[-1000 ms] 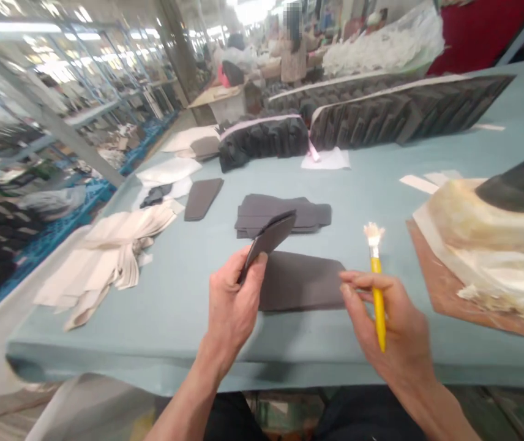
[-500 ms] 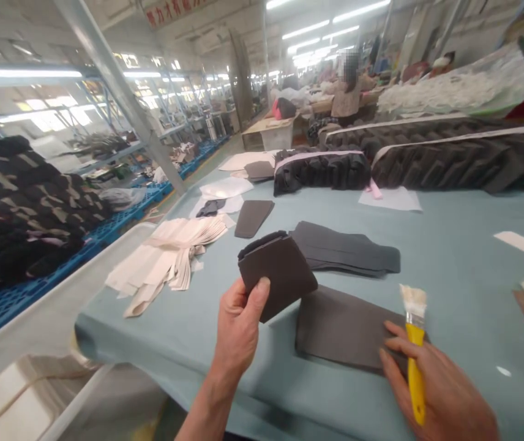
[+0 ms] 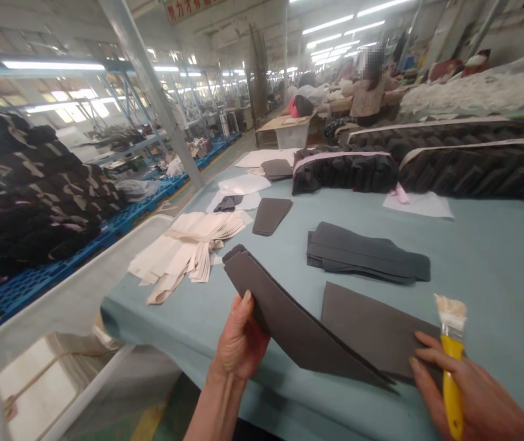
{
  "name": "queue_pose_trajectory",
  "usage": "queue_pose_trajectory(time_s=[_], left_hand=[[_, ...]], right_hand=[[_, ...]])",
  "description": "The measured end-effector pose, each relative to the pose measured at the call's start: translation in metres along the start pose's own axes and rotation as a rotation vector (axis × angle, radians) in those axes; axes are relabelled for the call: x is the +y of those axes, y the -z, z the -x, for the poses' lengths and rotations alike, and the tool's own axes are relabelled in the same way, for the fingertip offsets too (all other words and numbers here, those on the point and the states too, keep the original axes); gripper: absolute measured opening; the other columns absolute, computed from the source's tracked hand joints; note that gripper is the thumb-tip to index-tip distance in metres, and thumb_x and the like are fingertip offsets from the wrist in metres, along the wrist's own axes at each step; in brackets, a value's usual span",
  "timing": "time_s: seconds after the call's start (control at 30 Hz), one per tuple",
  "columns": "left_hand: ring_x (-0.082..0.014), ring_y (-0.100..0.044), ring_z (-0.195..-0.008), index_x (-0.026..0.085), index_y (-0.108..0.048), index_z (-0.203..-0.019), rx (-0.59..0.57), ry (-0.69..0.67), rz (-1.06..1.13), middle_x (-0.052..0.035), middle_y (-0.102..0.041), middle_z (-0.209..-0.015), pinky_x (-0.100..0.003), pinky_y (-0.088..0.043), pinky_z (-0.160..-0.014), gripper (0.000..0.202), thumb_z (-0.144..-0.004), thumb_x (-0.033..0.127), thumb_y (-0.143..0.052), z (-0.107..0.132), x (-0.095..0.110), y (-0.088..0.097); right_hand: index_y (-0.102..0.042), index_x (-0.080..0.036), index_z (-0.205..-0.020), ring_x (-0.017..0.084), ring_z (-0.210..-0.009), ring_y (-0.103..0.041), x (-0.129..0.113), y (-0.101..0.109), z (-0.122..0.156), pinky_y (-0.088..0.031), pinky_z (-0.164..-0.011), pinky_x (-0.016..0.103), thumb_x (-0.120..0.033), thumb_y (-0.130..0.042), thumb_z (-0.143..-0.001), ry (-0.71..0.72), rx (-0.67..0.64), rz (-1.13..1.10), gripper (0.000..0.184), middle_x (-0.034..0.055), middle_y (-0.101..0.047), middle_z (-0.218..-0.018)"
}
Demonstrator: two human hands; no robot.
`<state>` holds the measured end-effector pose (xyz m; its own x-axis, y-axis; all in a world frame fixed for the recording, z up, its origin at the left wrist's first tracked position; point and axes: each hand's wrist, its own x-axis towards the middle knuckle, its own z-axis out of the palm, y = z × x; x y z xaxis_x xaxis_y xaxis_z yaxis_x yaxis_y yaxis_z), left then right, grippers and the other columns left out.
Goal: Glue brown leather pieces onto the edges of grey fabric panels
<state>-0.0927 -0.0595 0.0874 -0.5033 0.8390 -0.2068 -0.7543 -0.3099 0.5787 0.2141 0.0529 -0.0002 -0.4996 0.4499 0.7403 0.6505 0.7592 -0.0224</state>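
My left hand (image 3: 243, 337) is closed on a few long dark grey fabric pieces (image 3: 289, 312), thumb on top. They slant down to the right, their far end low over the table. Beneath my right hand (image 3: 477, 392) lies another dark grey fabric panel (image 3: 372, 331), its fingertips on the panel's right end. A paintbrush (image 3: 451, 373) with a yellow handle is held in that same hand, pale bristles pointing away from me. Behind the panel is a stack of darker cut pieces (image 3: 367, 251). A small dark piece (image 3: 272, 215) lies farther left.
Cream fabric strips (image 3: 188, 245) spread along the left side of the blue-green table (image 3: 289, 404). Dark bundled pieces (image 3: 344, 171) line the back. A white bin (image 3: 5, 349) holding tied pale pieces stands at the left. A person (image 3: 370, 92) is in the background.
The fabric in my left hand was folded short and now hangs out at full length. The view has turned left. My right hand keeps the brush and stays on the panel.
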Motion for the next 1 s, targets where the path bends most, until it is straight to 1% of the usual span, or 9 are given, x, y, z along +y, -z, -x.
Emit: queue_pose_trajectory(time_s=[0.07, 0.17, 0.37, 0.47, 0.73, 0.8, 0.9, 0.93, 1.0], left_hand=[[-0.0136, -0.078, -0.076, 0.029, -0.087, -0.088, -0.026, 0.069, 0.083, 0.0030, -0.085, -0.087, -0.022, -0.064, -0.075, 0.031, -0.063, 0.033, -0.106, 0.004, -0.005, 0.007], [-0.0105, -0.072, -0.066, 0.031, -0.087, -0.093, -0.121, 0.110, 0.164, 0.0034, -0.083, -0.085, -0.023, -0.061, -0.068, 0.026, -0.071, 0.031, -0.102, 0.009, -0.013, 0.014], [-0.0111, -0.071, -0.069, 0.031, -0.086, -0.093, -0.294, 0.151, 0.254, 0.0045, -0.079, -0.082, -0.022, -0.058, -0.065, 0.022, -0.075, 0.034, -0.099, 0.020, -0.023, 0.013], [-0.0118, -0.072, -0.068, 0.032, -0.085, -0.094, -0.351, 0.150, 0.257, 0.0053, -0.076, -0.079, -0.024, -0.060, -0.065, 0.020, -0.078, 0.035, -0.097, 0.023, -0.025, 0.014], [-0.0168, -0.075, -0.072, 0.026, -0.082, -0.092, -0.506, 0.165, 0.127, -0.0002, -0.074, -0.078, -0.028, -0.062, -0.069, 0.020, -0.086, 0.044, -0.089, 0.030, -0.041, 0.028], [-0.0172, -0.075, -0.073, 0.025, -0.082, -0.092, -0.513, 0.186, 0.038, -0.0007, -0.073, -0.077, -0.028, -0.062, -0.070, 0.025, -0.086, 0.048, -0.088, 0.032, -0.044, 0.034], [-0.0185, -0.075, -0.073, 0.023, -0.080, -0.092, -0.489, 0.226, -0.135, -0.0005, -0.072, -0.074, -0.028, -0.059, -0.070, 0.034, -0.084, 0.055, -0.087, 0.037, -0.047, 0.043], [-0.0191, -0.075, -0.074, 0.023, -0.079, -0.091, -0.484, 0.240, -0.176, -0.0008, -0.072, -0.074, -0.028, -0.058, -0.070, 0.035, -0.084, 0.056, -0.087, 0.039, -0.047, 0.044], [-0.0197, -0.074, -0.075, 0.021, -0.078, -0.089, -0.489, 0.265, -0.218, -0.0022, -0.073, -0.075, -0.029, -0.057, -0.072, 0.036, -0.084, 0.055, -0.087, 0.042, -0.048, 0.046]], right_hand=[[-0.066, -0.016, -0.107, 0.022, -0.083, -0.076, -0.001, 0.001, -0.001, -0.051, -0.074, 0.035, -0.033, -0.062, -0.109, 0.004, 0.001, 0.001, 0.017, 0.0105, -0.080, -0.110], [-0.066, -0.014, -0.109, 0.023, -0.082, -0.076, -0.003, 0.002, -0.004, -0.050, -0.071, 0.035, -0.032, -0.062, -0.109, 0.017, 0.007, 0.013, 0.018, 0.0116, -0.080, -0.110], [-0.066, -0.013, -0.112, 0.025, -0.082, -0.075, -0.004, 0.004, -0.005, -0.051, -0.072, 0.037, -0.031, -0.062, -0.108, 0.015, 0.003, 0.007, 0.019, 0.0130, -0.080, -0.113], [-0.066, -0.015, -0.111, 0.026, -0.081, -0.074, -0.004, 0.004, -0.004, -0.051, -0.072, 0.038, -0.034, -0.061, -0.108, -0.007, -0.010, 0.003, 0.019, 0.0127, -0.080, -0.112], [-0.064, -0.018, -0.109, 0.024, -0.080, -0.077, -0.009, 0.007, -0.009, -0.053, -0.072, 0.037, -0.043, -0.053, -0.112, -0.056, -0.022, 0.015, 0.027, 0.0113, -0.081, -0.112], [-0.064, -0.018, -0.110, 0.025, -0.081, -0.079, -0.014, 0.015, -0.013, -0.054, -0.071, 0.037, -0.048, -0.052, -0.112, -0.123, -0.040, -0.010, 0.032, 0.0121, -0.081, -0.114], [-0.062, -0.021, -0.112, 0.027, -0.092, -0.081, -0.030, 0.041, -0.027, -0.058, -0.070, 0.035, -0.060, -0.052, -0.110, -0.253, -0.086, -0.129, 0.040, 0.0103, -0.081, -0.117], [-0.061, -0.022, -0.114, 0.027, -0.099, -0.081, -0.038, 0.052, -0.033, -0.060, -0.074, 0.034, -0.060, -0.054, -0.108, -0.276, -0.112, -0.199, 0.039, 0.0094, -0.081, -0.118], [-0.060, -0.024, -0.116, 0.025, -0.108, -0.080, -0.056, 0.075, -0.047, -0.062, -0.085, 0.031, -0.051, -0.059, -0.108, -0.300, -0.150, -0.373, 0.028, 0.0077, -0.080, -0.123]])
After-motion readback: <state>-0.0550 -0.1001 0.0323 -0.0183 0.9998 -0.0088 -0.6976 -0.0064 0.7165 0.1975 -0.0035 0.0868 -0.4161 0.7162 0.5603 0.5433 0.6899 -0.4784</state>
